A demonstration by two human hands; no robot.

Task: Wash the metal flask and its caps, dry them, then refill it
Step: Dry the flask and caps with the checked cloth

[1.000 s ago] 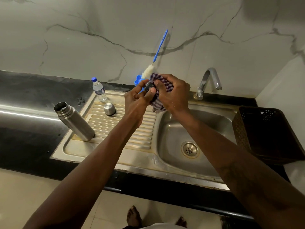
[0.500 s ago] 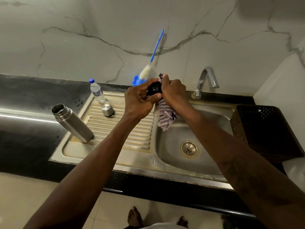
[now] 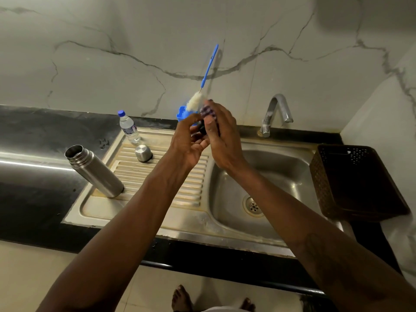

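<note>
The open metal flask (image 3: 95, 172) stands uncapped on the left of the steel drainboard (image 3: 157, 194). Its metal outer cap (image 3: 143, 153) sits dome-up farther back. Above the drainboard's right end, my left hand (image 3: 188, 144) holds a small black inner cap (image 3: 201, 129) with curled fingers. My right hand (image 3: 221, 136) grips a checked cloth (image 3: 208, 111) bunched against that cap; most of the cloth is hidden behind the fingers.
A small plastic water bottle (image 3: 129, 127) stands at the drainboard's back. A blue bottle brush (image 3: 208, 73) leans on the marble wall in a blue holder (image 3: 182, 113). The sink basin (image 3: 276, 176) and tap (image 3: 273, 113) lie right, with a dark perforated basket (image 3: 358, 183) beyond.
The cloth that hung down below my hands is now bunched up inside my right hand. Both hands stay at the black cap, shifted slightly.
</note>
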